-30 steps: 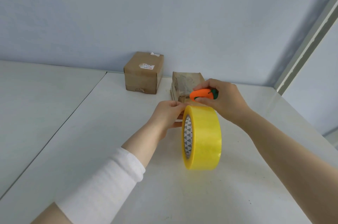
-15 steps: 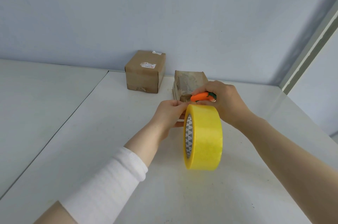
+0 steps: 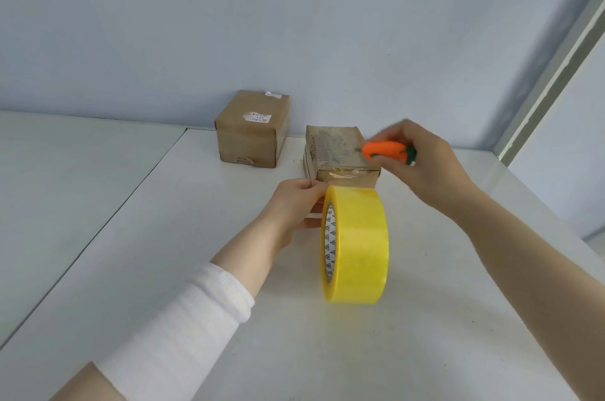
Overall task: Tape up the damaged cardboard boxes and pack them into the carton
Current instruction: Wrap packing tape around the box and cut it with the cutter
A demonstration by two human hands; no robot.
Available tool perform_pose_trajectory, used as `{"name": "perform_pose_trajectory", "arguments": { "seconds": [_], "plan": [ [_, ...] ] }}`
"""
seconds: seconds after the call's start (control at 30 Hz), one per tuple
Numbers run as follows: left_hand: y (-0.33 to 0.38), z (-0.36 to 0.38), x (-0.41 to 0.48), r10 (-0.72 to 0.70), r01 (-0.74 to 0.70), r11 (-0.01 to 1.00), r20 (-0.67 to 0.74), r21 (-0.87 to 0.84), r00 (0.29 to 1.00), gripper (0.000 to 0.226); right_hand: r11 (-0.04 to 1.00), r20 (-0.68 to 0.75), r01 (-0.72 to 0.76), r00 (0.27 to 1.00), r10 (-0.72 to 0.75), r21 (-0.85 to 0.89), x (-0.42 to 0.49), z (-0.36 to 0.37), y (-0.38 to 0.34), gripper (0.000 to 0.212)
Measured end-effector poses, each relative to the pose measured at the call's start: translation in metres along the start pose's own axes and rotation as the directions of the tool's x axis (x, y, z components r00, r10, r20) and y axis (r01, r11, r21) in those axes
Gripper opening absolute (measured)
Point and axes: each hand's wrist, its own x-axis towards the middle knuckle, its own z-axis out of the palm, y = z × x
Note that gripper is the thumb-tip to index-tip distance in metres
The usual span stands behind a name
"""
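A big yellow tape roll (image 3: 355,245) stands on edge on the white table. My left hand (image 3: 296,204) grips it from the left side, fingers at the core. Behind the roll sits a small worn cardboard box (image 3: 337,152) with a glossy strip of tape across its front face. My right hand (image 3: 422,165) hovers over that box's right corner, closed around an orange carrot-shaped cutter (image 3: 386,150). A second, taller cardboard box (image 3: 253,129) with a white label stands further back to the left, by the wall.
The white table (image 3: 163,237) has a seam running diagonally on the left. A pale blue wall rises behind the boxes, and a grey frame post (image 3: 556,73) slants up at the right. No carton is in view.
My right hand has lifted the orange cutter up and to the right, away from the top of the tape roll. The left hand and roll stay in place.
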Motion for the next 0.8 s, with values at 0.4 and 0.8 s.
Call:
{"name": "perform_pose_trajectory", "arguments": {
  "seconds": [0.4,0.8],
  "plan": [
    [0.014,0.006,-0.031,0.298,-0.302,0.953,0.098,0.027,0.949,0.015,0.982,0.091,-0.104,0.989,0.119,-0.158,0.022,0.037,-0.006,0.028],
    [0.019,-0.048,-0.061,0.803,-0.748,0.584,-0.086,0.316,0.590,0.010,0.833,0.163,-0.150,0.984,0.073,0.532,0.017,0.052,-0.058,0.016]
  ]
}}
